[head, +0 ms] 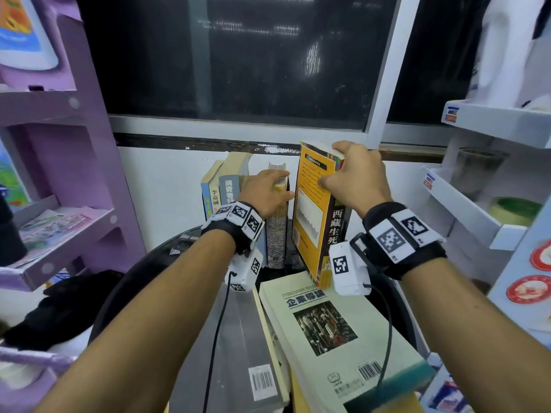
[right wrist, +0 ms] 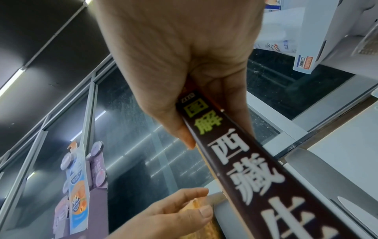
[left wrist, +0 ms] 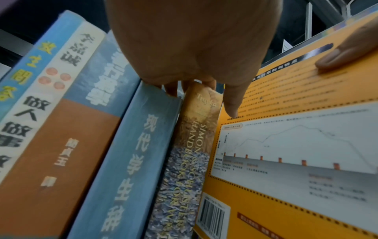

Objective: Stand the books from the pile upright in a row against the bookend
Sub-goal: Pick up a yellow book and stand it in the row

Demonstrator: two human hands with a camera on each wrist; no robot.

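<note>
- Currently the right hand pinches the tilted orange book; it could topple rightward.
- Left hand steadies the row beside it; letting go risks collapse.

Small shop, price-tagged white shelves, purple display rack

**Clearance at frame centre**

I see a narrow gap between the standing row and the orange book. The flat pile blocks the lower centre; purple shelf left, white shelves right.
</note>
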